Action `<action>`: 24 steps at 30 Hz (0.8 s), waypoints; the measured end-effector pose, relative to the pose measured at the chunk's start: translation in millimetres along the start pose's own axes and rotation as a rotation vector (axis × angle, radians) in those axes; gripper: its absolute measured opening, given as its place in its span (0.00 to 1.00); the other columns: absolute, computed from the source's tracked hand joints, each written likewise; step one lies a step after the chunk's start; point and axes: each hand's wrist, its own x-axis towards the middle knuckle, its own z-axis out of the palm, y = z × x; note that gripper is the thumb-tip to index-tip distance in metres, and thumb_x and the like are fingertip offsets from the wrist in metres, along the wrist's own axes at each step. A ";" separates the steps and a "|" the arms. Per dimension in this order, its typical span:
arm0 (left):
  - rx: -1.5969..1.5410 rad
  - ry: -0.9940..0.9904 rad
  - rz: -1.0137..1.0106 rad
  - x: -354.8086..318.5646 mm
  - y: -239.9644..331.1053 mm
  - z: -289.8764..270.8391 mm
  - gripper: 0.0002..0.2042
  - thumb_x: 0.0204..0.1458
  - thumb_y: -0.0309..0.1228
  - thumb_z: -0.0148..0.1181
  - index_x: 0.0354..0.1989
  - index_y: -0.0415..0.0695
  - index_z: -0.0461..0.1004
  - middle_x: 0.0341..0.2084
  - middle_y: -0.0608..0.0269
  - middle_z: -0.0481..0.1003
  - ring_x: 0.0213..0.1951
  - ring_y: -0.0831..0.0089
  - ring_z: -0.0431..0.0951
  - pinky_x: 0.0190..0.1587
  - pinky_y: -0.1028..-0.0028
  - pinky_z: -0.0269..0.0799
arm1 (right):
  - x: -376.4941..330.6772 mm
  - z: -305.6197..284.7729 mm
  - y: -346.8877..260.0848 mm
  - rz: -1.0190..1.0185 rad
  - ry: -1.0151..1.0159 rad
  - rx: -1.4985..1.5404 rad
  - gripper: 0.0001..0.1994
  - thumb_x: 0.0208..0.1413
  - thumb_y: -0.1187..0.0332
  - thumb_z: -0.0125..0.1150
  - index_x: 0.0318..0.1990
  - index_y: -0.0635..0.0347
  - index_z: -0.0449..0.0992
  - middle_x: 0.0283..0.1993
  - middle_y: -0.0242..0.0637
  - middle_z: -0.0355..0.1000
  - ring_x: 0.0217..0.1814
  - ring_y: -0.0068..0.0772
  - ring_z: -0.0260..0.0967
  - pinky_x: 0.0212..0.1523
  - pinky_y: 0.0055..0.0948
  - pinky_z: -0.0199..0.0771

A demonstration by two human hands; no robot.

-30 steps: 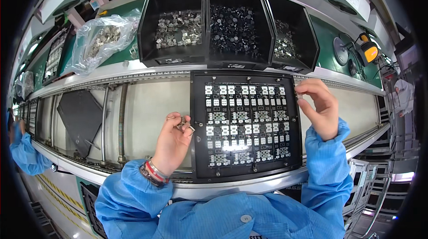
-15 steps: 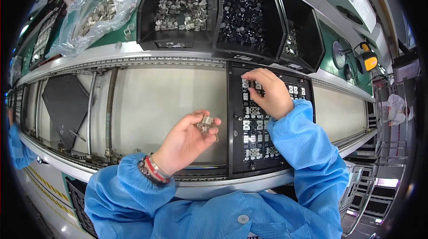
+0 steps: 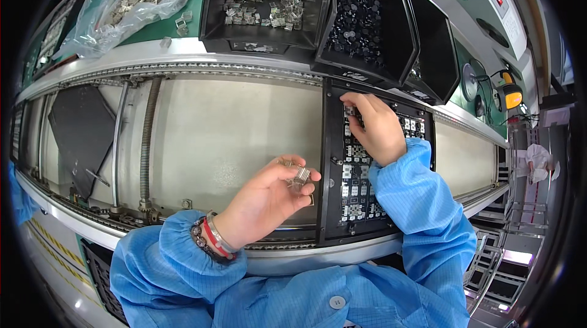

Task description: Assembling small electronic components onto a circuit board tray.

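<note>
My left hand [image 3: 264,196], palm up, has its fingers curled round several small silvery finned metal pieces [image 3: 301,176] that look like heat sinks. It hovers just left of a black fixture [image 3: 330,206] that holds rows of small white-and-black circuit boards [image 3: 353,192]. Over the fixture's far left corner, my right hand [image 3: 378,129] points down with thumb and forefinger brought together. Its fingertips are at a board there, and whatever lies between them is too hidden to name. The right hand and sleeve cover part of the boards.
Behind the conveyor [image 3: 238,138] stand black bins, one with finned metal pieces [image 3: 263,4], one with dark round parts [image 3: 354,28]. A clear bag [image 3: 131,7] of metal pieces lies far left. A black plate [image 3: 82,138] rests at left; a yellow-and-black scanner [image 3: 509,92] sits at right.
The head view has shifted, so bins and fixture appear farther right. The finned pieces have tilted slightly in my left hand. My right fingertips stay at the fixture's far left corner.
</note>
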 end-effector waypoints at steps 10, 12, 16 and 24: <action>-0.003 -0.033 0.001 -0.4 -5.4 5.7 0.07 0.55 0.28 0.46 0.42 0.45 0.67 0.41 0.55 0.69 0.36 0.70 0.67 0.42 0.72 0.67 | -9.5 -5.2 -11.8 0.145 -0.048 0.021 0.16 0.47 0.80 0.58 0.45 0.60 0.69 0.37 0.44 0.74 0.38 0.46 0.73 0.37 0.35 0.73; 0.004 -0.036 -0.002 -0.6 -5.2 6.2 0.08 0.55 0.28 0.46 0.42 0.45 0.67 0.41 0.55 0.69 0.36 0.70 0.67 0.42 0.71 0.67 | -8.9 -3.8 -14.0 0.119 -0.014 -0.010 0.15 0.46 0.79 0.59 0.44 0.60 0.70 0.35 0.42 0.73 0.38 0.46 0.72 0.37 0.36 0.72; 0.000 -0.041 -0.003 -2.2 -5.2 9.2 0.09 0.54 0.29 0.46 0.42 0.44 0.66 0.41 0.54 0.69 0.37 0.68 0.67 0.44 0.70 0.67 | -5.4 -4.0 -12.3 -0.088 0.136 -0.183 0.11 0.46 0.78 0.60 0.39 0.59 0.73 0.29 0.38 0.72 0.38 0.42 0.69 0.37 0.36 0.70; -0.029 -0.075 0.088 -1.7 -2.6 17.0 0.10 0.53 0.29 0.46 0.42 0.43 0.65 0.43 0.50 0.68 0.43 0.61 0.69 0.49 0.66 0.67 | -6.8 -8.8 -5.3 -0.092 0.097 -0.083 0.10 0.46 0.78 0.60 0.39 0.63 0.73 0.38 0.40 0.72 0.43 0.40 0.66 0.43 0.31 0.68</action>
